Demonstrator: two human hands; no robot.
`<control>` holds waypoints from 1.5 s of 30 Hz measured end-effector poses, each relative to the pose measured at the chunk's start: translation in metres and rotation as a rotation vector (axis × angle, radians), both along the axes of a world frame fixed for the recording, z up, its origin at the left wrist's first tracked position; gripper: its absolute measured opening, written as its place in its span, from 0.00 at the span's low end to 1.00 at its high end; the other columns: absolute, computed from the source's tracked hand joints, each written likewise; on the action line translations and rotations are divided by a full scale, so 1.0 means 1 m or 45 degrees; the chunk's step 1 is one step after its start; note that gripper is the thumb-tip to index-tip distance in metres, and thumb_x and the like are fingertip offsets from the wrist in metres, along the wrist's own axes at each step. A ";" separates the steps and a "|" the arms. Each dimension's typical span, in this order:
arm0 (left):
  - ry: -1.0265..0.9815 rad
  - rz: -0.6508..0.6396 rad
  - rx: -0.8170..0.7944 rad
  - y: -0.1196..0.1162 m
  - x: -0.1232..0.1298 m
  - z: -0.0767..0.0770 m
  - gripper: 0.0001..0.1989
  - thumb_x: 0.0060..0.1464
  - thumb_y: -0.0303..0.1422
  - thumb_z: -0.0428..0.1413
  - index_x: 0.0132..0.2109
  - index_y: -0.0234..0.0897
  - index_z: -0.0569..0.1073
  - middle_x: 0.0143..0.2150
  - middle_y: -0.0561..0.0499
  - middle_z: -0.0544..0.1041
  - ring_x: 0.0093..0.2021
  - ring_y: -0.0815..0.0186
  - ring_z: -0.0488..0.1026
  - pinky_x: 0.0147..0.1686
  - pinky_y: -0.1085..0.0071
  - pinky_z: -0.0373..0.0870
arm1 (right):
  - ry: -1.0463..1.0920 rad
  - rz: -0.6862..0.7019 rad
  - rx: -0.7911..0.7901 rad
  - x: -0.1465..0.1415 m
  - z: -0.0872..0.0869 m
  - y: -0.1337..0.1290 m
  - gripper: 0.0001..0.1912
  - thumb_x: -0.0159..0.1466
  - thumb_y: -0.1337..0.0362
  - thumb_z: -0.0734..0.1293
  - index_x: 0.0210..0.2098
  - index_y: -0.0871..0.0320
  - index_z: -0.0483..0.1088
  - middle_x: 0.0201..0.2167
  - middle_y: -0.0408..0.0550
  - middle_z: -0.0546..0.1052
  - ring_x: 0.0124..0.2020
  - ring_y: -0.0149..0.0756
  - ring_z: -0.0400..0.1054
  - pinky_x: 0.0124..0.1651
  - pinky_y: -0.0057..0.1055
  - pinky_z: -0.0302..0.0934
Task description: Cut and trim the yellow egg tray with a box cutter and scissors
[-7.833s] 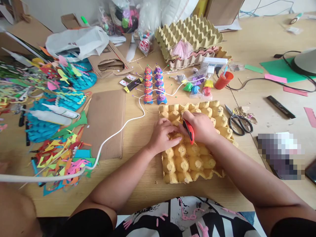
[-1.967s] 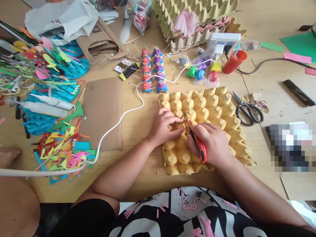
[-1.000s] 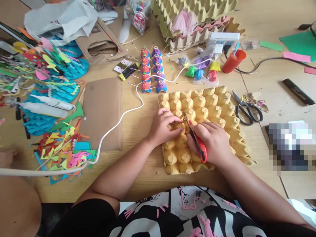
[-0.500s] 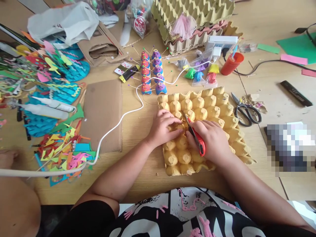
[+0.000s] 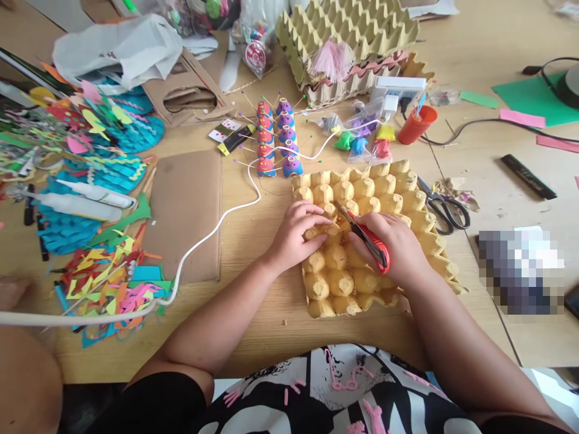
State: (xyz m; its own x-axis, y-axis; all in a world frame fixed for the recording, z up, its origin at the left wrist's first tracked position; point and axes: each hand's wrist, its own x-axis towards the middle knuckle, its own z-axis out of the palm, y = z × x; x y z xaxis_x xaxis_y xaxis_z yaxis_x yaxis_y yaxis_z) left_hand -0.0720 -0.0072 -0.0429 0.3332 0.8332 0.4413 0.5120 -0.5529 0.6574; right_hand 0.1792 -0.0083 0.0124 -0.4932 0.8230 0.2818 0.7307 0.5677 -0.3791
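A yellow egg tray (image 5: 344,286) lies bumps up on the wooden table in front of me. My right hand (image 5: 391,244) is wrapped round a red utility knife (image 5: 376,241), whose blade points up and left at the tray's bumps. Over the tray's left part rests my left hand (image 5: 301,235), its fingers apart and touching the cardboard close to the blade. Whether the blade tip is in the cardboard is too small to tell. Beyond the tray stand two rows of painted egg-carton figures (image 5: 266,138), red and purple, with pins stuck in them.
Black scissors (image 5: 446,211) lie right of the tray, near a red cup (image 5: 417,125). A white cable (image 5: 217,223) crosses the table on the left, over a cardboard sheet (image 5: 185,211) and paper scraps (image 5: 108,277). Egg trays (image 5: 348,36) are stacked behind. Another person's arm shows at left.
My right hand and the knife have shifted slightly right, and the knife lies at a flatter angle. My left hand stays on the tray. The view has moved a little.
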 end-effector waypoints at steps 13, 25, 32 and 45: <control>0.038 0.033 -0.020 0.002 -0.001 -0.006 0.15 0.61 0.44 0.68 0.51 0.44 0.83 0.55 0.45 0.78 0.64 0.54 0.69 0.69 0.50 0.65 | -0.112 0.003 0.116 -0.012 0.004 -0.018 0.04 0.69 0.62 0.66 0.39 0.54 0.69 0.28 0.46 0.74 0.31 0.40 0.66 0.37 0.34 0.58; 0.035 0.037 -0.017 0.002 0.000 -0.006 0.14 0.61 0.43 0.68 0.51 0.44 0.83 0.55 0.45 0.78 0.63 0.54 0.70 0.68 0.52 0.66 | -0.022 -0.059 0.067 -0.011 0.006 -0.018 0.05 0.70 0.59 0.65 0.39 0.52 0.67 0.28 0.46 0.75 0.29 0.40 0.66 0.35 0.34 0.58; 0.040 0.037 -0.027 0.002 0.000 -0.005 0.14 0.62 0.44 0.67 0.51 0.44 0.83 0.55 0.45 0.78 0.63 0.54 0.70 0.68 0.52 0.66 | 0.059 -0.068 0.033 -0.008 0.010 -0.019 0.05 0.70 0.59 0.66 0.40 0.53 0.68 0.30 0.45 0.77 0.30 0.39 0.70 0.34 0.34 0.61; 0.071 0.025 -0.009 0.002 0.001 -0.001 0.14 0.63 0.44 0.66 0.50 0.44 0.84 0.54 0.45 0.78 0.61 0.55 0.71 0.67 0.55 0.65 | 0.033 0.126 0.321 -0.003 0.031 -0.037 0.08 0.64 0.65 0.65 0.29 0.52 0.66 0.19 0.39 0.67 0.21 0.33 0.58 0.28 0.35 0.53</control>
State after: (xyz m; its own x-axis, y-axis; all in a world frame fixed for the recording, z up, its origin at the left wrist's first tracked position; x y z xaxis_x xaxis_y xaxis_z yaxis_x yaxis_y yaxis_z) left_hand -0.0714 -0.0055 -0.0441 0.3409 0.8429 0.4162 0.5586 -0.5377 0.6316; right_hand 0.1763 -0.0456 0.0431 -0.5575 0.6735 0.4853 0.6588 0.7147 -0.2350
